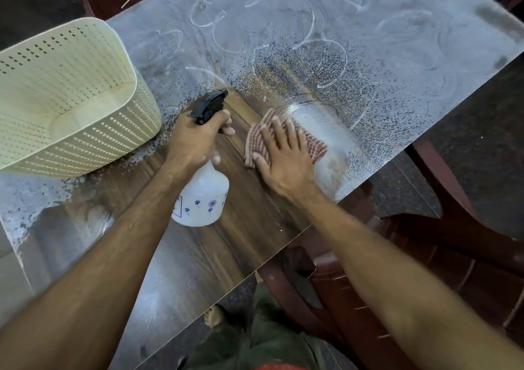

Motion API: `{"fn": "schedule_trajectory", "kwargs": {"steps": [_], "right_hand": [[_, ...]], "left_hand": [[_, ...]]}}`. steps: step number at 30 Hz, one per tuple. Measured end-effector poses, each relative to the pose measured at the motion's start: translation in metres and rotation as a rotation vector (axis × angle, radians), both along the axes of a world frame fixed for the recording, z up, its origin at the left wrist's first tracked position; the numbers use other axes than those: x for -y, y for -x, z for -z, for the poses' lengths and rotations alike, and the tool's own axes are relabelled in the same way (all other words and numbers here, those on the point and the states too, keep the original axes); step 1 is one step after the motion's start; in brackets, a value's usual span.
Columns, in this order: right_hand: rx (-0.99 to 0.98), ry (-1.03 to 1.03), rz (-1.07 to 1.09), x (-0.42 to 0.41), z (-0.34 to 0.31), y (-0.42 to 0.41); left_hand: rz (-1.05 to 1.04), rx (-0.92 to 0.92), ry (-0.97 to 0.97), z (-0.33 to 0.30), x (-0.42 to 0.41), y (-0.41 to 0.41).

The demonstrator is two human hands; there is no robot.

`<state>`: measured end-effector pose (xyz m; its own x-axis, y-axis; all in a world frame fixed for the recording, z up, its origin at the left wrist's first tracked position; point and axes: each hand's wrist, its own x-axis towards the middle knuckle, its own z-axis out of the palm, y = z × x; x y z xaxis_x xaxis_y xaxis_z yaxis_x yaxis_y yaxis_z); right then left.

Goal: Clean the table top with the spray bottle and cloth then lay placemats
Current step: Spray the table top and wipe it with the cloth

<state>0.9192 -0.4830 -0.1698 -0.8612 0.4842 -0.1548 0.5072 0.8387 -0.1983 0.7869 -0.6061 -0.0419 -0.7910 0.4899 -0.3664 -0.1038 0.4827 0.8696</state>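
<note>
A glossy wooden table top [249, 228] fills the view, its far half speckled with spray droplets and white smear rings. My left hand [195, 140] grips the neck of a white spray bottle [202, 199] with blue flower prints and a black trigger head, nozzle pointing away from me. Just to its right, my right hand [283, 157] lies flat with straight fingers on a red-and-white checked cloth [256, 140], pressing it onto the table. A wiped streak runs beside the cloth.
A cream perforated plastic basket [71, 94] lies tipped on the table's left side, close to my left hand. Dark red-brown chairs [442, 256] stand at the right edge and at the far side. The table's near edge runs diagonally below my arms.
</note>
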Motion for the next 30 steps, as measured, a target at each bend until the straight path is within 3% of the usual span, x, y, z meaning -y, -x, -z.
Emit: {"fn": "schedule_trajectory", "kwargs": {"steps": [3,6,13,17,23,30], "right_hand": [[-0.046,0.013,-0.062,0.021,-0.002,-0.035],[0.024,0.007,0.011,-0.004,-0.002,-0.052],[0.046,-0.016,0.225,-0.105,0.002,0.047],[0.042,-0.018,0.069,-0.079,0.002,0.091],[-0.005,0.007,-0.193,-0.038,0.0,0.036],[0.031,-0.031,0.126,-0.137,0.003,0.104]], "left_hand": [[-0.015,0.007,-0.016,-0.001,0.0,0.003],[-0.034,0.028,-0.017,-0.001,0.001,0.006],[-0.076,0.058,-0.022,0.009,0.006,0.009],[-0.094,0.083,-0.042,0.014,0.007,0.013],[-0.085,0.059,-0.035,0.014,0.005,0.025],[-0.09,0.081,-0.042,0.02,0.004,0.03]]}}
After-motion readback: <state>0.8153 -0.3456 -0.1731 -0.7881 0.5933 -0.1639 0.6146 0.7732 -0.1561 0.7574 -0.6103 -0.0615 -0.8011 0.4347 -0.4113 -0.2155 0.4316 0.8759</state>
